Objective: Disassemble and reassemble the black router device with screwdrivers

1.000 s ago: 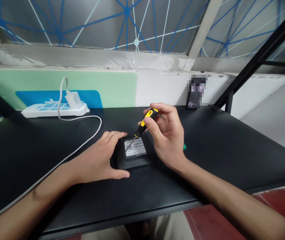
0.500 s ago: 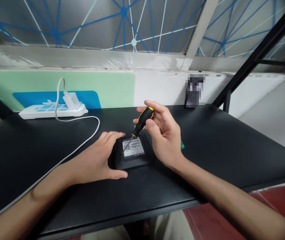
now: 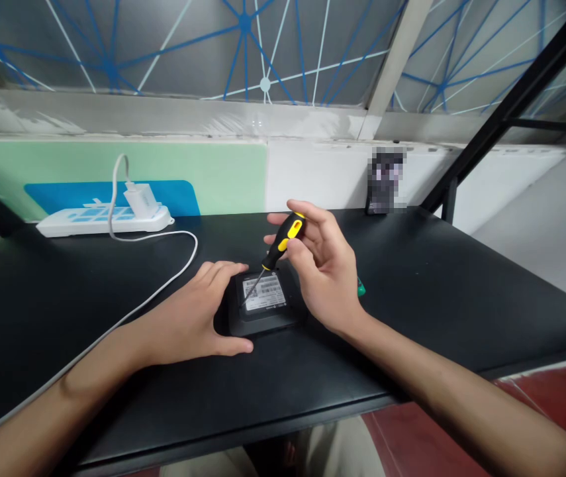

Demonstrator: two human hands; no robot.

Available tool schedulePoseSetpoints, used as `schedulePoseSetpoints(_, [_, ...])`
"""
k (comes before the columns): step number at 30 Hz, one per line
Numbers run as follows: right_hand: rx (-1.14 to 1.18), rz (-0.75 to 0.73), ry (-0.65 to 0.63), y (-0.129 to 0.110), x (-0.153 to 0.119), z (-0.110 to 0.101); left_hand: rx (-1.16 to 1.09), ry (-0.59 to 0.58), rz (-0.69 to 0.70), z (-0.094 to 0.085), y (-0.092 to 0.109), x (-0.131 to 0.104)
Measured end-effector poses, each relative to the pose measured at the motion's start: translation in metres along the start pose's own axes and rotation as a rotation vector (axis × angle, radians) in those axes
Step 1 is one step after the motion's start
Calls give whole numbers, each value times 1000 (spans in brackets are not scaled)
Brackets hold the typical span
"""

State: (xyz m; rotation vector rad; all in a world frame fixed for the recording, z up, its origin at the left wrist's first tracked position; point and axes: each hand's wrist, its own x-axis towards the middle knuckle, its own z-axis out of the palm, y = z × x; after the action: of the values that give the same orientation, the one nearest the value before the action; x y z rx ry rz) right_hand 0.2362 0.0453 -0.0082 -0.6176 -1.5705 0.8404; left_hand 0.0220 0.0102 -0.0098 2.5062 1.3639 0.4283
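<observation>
A flat black box (image 3: 263,323) with rounded corners lies on the dark table, a white printed label (image 3: 265,293) on its upper face. Around its left side curves my left hand (image 3: 196,311), fingers along the far edge and thumb by the near one, steadying it. My right hand (image 3: 330,278) grips a black-and-yellow screwdriver (image 3: 283,242) between thumb and fingers, one finger over the end of the handle. Its thin shaft slants down to the left, with the tip at the box's left part beside the label. Whatever lies under the tip is too small to make out.
A white power strip (image 3: 104,222) stands at the back left, a white charger (image 3: 141,200) plugged in. Its white cable (image 3: 163,281) runs across the table's left side. A blurred-out dark phone-like object (image 3: 382,189) leans on the wall. Something green (image 3: 361,289) shows behind my right wrist.
The screwdriver handle has turned about its axis, so yellow patches now face me. My thumb has shifted slightly on it. The box and my left hand stay in place.
</observation>
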Motion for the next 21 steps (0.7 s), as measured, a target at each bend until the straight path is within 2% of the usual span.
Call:
schedulePoseSetpoints(7, [-14,-30,88,1,5,3,11,-4,7,1,-1,-1])
schedulePoseSetpoints(13, [48,61,37,-2,4,0,26,-6,17,1,-2,-1])
schedulePoseSetpoints(16, [60,54,13,-2,3,0,20,-4,11,0,-1,0])
schedulePoseSetpoints(21, [-25,16,62,0,4,0,1,-7,12,0,0,0])
